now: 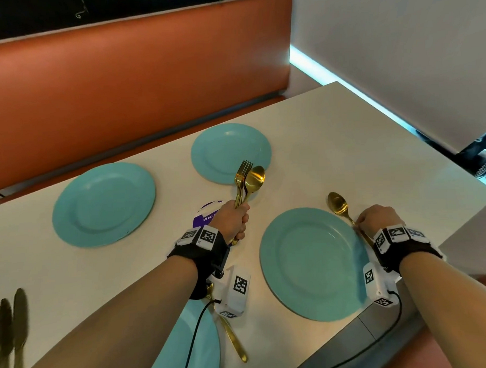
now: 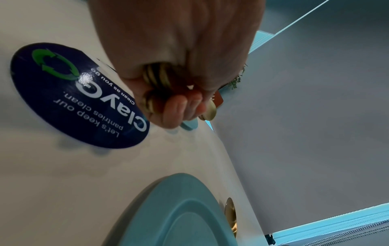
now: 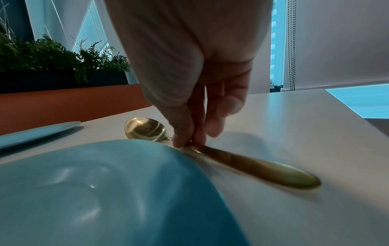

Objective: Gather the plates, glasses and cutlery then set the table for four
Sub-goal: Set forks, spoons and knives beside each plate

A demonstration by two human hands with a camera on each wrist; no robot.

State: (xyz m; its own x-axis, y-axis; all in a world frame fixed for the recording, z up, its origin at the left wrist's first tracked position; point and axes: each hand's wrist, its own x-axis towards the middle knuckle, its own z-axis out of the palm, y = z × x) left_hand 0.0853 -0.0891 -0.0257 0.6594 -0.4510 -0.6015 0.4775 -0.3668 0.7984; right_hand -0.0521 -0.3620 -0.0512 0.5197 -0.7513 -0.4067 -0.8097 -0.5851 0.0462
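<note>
Four teal plates lie on the white table (image 1: 345, 141): far left (image 1: 103, 204), far middle (image 1: 229, 152), near right (image 1: 313, 264), and near left (image 1: 197, 339), partly hidden under my left forearm. My left hand (image 1: 233, 220) grips a bundle of gold forks and a spoon (image 1: 248, 181), held upright above the table; the handle ends (image 2: 155, 74) show inside the fist. My right hand (image 1: 375, 217) pinches the neck of a gold spoon (image 1: 337, 204) that lies flat against the right rim of the near right plate (image 3: 105, 191). Its fingertips (image 3: 181, 141) touch the spoon (image 3: 147, 128).
A gold piece of cutlery (image 1: 236, 343) lies beside the near left plate. A round purple sticker (image 2: 73, 93) sits mid-table. Two dark knife-like pieces (image 1: 12, 315) lie at the lower left. An orange bench (image 1: 136, 91) runs behind the table; the table's edge is close on the right.
</note>
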